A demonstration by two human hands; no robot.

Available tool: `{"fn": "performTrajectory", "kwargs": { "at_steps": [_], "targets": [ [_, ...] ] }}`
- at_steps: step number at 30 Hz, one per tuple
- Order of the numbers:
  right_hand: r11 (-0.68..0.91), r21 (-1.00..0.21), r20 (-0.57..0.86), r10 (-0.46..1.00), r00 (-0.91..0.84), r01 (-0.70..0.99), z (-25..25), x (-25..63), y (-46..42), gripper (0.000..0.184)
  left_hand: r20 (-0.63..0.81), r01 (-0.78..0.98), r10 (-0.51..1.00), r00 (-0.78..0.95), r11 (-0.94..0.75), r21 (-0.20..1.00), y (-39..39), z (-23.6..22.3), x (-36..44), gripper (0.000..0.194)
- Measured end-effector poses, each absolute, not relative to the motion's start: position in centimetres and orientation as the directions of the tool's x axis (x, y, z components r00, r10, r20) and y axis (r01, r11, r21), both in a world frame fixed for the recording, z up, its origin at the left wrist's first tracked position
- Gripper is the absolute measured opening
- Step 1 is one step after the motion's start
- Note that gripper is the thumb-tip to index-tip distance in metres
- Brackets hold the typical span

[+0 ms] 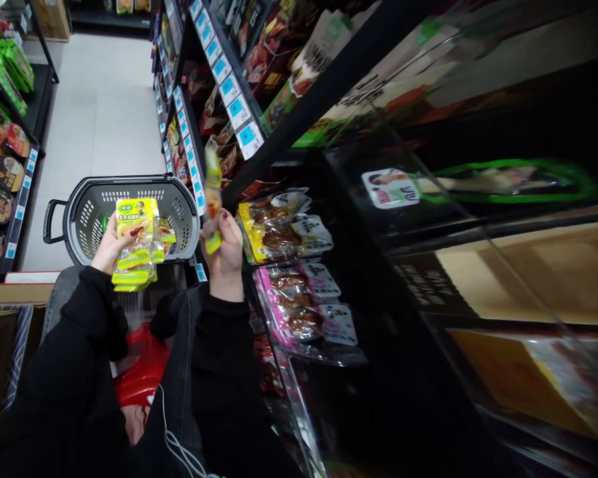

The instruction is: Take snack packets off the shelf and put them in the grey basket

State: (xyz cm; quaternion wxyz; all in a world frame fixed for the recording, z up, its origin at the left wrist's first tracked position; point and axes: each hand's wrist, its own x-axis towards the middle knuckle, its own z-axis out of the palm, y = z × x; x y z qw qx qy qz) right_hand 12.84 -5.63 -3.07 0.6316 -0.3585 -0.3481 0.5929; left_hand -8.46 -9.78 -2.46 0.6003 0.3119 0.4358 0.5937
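Observation:
My left hand (110, 247) is closed around a stack of yellow-green snack packets (137, 229), thumb across the front, over the near side of a grey shopping basket (87, 242). A single yellow packet (212, 199), smeared by motion, is pinched in my right hand (226, 249), just right of the basket and beside the shelf. A few more packets (167, 232) lie inside the basket, partly hidden behind the stack. Nearest to my right hand on the shelf are yellow packs of brown meat (274, 229), with pink packs (299, 302) below them.
Dark shelving with price tags (229, 88) runs along the right, its upright post (279, 133) close to my right hand. Another shelf (38, 106) stands left of the pale floor aisle (97, 86). Cardboard boxes (10, 295) are at lower left; a white cable (172, 441) hangs across my lap.

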Motion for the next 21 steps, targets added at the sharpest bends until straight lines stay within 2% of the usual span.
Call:
{"fn": "performTrajectory", "kwargs": {
  "at_steps": [3,7,10,12,14,16,18,21],
  "targets": [
    [-0.002,-0.951,-0.06,0.982,0.178,-0.31,-5.0,12.8,-4.1,0.036,-0.165,-0.449,0.981,-0.103,0.102,0.888,-9.7,-2.5,-8.4,0.092],
    [-0.125,-0.99,-0.141,0.945,0.296,-0.07,-7.0,11.8,-2.2,0.036,-0.169,-0.434,0.98,-0.102,0.109,0.894,-9.7,-2.4,-8.3,0.094],
    [-0.143,-0.978,-0.076,0.92,0.384,0.151,-6.6,11.0,-2.1,0.037,-0.164,-0.435,0.979,-0.118,0.098,0.895,-9.8,-2.3,-8.2,0.096],
    [-0.058,-0.988,-0.021,0.969,0.244,0.146,-5.4,10.5,-2.9,0.036,-0.165,-0.43,0.976,-0.142,0.09,0.899,-9.8,-2.3,-8.1,0.097],
    [0.011,-0.999,0.011,1.0,0.004,0.049,-3.9,10.0,-4.0,0.036,-0.154,-0.409,0.974,-0.165,0.075,0.909,-9.7,-2.4,-8.0,0.097],
    [0.026,-0.999,0.022,0.983,-0.18,0.023,-2.6,9.2,-5.3,0.035,-0.133,-0.382,0.974,-0.185,0.053,0.922,-9.7,-2.7,-7.9,0.096],
    [0.025,-0.994,-0.003,0.966,-0.257,0.104,-1.8,8.4,-6.4,0.033,-0.109,-0.359,0.972,-0.209,0.028,0.933,-9.6,-3.0,-7.8,0.096],
    [-0.008,-0.978,-0.066,0.96,-0.271,0.207,-1.6,7.2,-7.5,0.033,-0.065,-0.314,0.962,-0.265,-0.022,0.949,-9.5,-3.4,-7.8,0.094]
  ]
}}
